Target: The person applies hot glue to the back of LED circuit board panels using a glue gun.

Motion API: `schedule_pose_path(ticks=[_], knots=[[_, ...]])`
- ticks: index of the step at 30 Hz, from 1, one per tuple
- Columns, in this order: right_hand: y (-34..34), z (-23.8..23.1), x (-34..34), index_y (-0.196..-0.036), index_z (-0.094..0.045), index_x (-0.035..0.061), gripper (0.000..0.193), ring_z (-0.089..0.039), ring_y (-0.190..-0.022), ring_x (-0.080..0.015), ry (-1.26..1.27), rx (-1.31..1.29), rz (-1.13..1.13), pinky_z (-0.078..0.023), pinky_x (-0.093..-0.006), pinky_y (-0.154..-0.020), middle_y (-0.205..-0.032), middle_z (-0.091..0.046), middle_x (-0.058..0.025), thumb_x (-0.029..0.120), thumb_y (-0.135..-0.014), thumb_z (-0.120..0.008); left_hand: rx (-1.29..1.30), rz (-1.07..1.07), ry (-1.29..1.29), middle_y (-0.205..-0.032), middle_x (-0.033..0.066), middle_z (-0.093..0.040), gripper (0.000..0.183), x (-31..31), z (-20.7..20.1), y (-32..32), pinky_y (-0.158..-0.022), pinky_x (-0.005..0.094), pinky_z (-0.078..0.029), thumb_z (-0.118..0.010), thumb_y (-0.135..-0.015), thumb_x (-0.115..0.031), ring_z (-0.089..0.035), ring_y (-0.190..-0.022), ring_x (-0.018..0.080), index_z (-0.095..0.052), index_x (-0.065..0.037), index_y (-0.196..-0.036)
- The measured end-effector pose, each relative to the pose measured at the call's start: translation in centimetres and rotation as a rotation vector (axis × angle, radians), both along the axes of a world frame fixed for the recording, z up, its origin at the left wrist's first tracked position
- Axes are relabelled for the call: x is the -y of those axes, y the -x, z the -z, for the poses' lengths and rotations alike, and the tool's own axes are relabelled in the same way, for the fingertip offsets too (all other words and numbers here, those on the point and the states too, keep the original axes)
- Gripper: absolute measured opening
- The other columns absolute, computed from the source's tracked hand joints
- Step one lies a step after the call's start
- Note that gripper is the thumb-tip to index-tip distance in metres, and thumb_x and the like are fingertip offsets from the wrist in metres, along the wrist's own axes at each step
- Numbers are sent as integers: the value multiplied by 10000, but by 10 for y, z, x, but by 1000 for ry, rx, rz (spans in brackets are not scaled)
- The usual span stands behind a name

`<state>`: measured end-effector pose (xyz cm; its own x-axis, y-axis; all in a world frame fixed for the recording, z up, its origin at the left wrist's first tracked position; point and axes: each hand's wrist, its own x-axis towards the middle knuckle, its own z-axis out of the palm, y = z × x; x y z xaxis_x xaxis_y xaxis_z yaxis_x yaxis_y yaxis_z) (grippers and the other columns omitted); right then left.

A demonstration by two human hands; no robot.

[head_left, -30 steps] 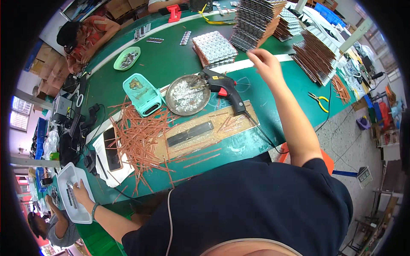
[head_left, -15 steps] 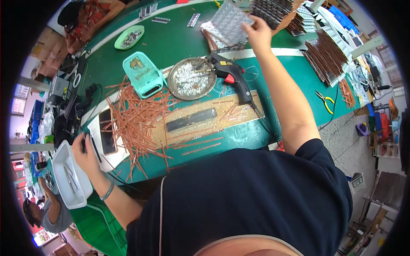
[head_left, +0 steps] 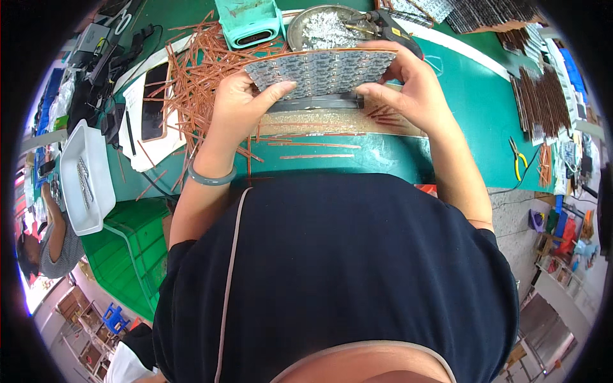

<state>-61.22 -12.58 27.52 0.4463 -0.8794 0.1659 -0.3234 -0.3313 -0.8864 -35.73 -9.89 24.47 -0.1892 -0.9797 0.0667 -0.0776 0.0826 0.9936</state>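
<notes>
Held up in front of me is a circuit board panel [head_left: 325, 71], its face crowded with rows of small grey parts and its far edge brownish. My left hand [head_left: 239, 108] grips its left end, thumb on the near face. The right end is in my right hand [head_left: 415, 92], thumb likewise in front; the other fingers are mostly hidden behind the panel. Beneath it, a dark grey bar [head_left: 313, 103] lies on a speckled tan board [head_left: 313, 122]. Thin reddish-brown strips [head_left: 198, 80] are heaped to the left, and a few lie nearer me.
Beyond the panel stand a teal container [head_left: 255, 22], a round metal dish [head_left: 292, 32] of white bits and a black soldering gun [head_left: 402, 38]. Panels [head_left: 543, 105] are stacked at right near yellow-handled pliers [head_left: 518, 159]. A phone [head_left: 155, 96] and white tray [head_left: 105, 198] are at left.
My right hand has brought the panel from the far stack toward me. My left hand has come over from beside the white tray and taken its left end. The view has shifted.
</notes>
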Motion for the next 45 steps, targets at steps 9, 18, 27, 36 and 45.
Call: schedule_pose_path(ticks=[9,18,27,36,45], knots=[[4,0,-7,-923,-611,-29,207,-609,-676,-104,191,-126,28,-486,-226,-602,-777,-647,-81,31,-735,-676,-38,0,74,-848,64,-651,171,-9,1,6,-667,225,-464,-653,-779,-77,-574,-729,86,-638,28,-913],[4,5,-9,-864,-593,-43,184,-586,-672,-82,135,-222,-40,-464,-226,-594,-738,-619,-74,51,-735,-685,214,82,196,-803,54,-647,192,-2,7,-7,-625,232,-448,-658,-778,-131,-551,-680,72,-639,19,-895],[1,16,16,-980,-544,-15,258,-585,-735,-90,-425,342,21,-482,-234,-603,-878,-632,-52,59,-761,-658,-27,87,-122,-938,48,-598,317,5,7,-18,-751,233,-434,-644,-794,-133,-533,-842,94,-543,31,-1046],[-40,24,-21,-1122,-496,-38,347,-589,-961,-177,-998,953,-150,-493,-297,-830,-1076,-585,-117,92,-816,-596,40,85,328,-798,64,-652,233,-18,-30,12,-691,246,-450,-740,-690,-178,-596,-752,143,-656,9,-800],[17,-43,-9,-1117,-513,-16,315,-568,-905,-135,93,45,30,-438,-247,-802,-980,-605,-77,27,-810,-571,875,-286,398,-992,115,-588,433,-11,-46,-84,-795,300,-438,-738,-677,-133,-560,-882,183,-567,0,-1052]])
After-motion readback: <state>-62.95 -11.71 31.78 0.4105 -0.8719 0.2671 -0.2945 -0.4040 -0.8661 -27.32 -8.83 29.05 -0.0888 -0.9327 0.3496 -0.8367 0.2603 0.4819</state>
